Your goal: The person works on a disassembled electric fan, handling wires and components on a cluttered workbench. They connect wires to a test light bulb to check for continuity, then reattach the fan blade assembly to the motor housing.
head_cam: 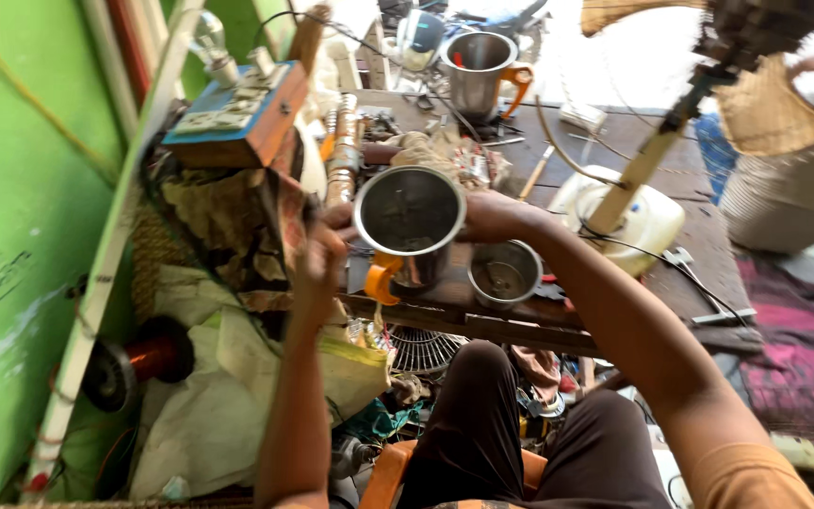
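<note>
Head view, looking down over a crowded wooden workbench (614, 325); a steel mixer jar with an orange handle (410, 226) stood near the bench's front edge, at about the centre of the frame, mouth up and tipped slightly toward the camera, so that its dark inside could be looked into; the handle hung at 7 o'clock from the rim. The right hand (494, 215) lay against the jar's rim at 3 o'clock, fingers curled round the far side of the wall, closed on it, seemingly to steady it upright; how tightly, could not be told, since the fingertips were hidden behind the steel. The left hand (317, 269) was raised at 9 o'clock of the jar, blurred; its fingers looked loosely bent and touching or just beside the jar's wall near the handle; whether they gripped anything could not be told. A smaller steel cup (504, 275) sat on the bench just beside the jar at 4 o'clock, open end up, within easy reach of the right hand. A second steel jar with an orange handle (479, 71) stood well apart at 12 o'clock, at the far end of the bench. A cream fan base with its pale stem (635, 212) rested at 3 o'clock. A blue and brown switch box (237, 118) hung at 10 o'clock by the green wall (21, 236); a reel of copper wire (148, 358) lay at 8 o'clock, low, beside crumpled cloth.
</note>
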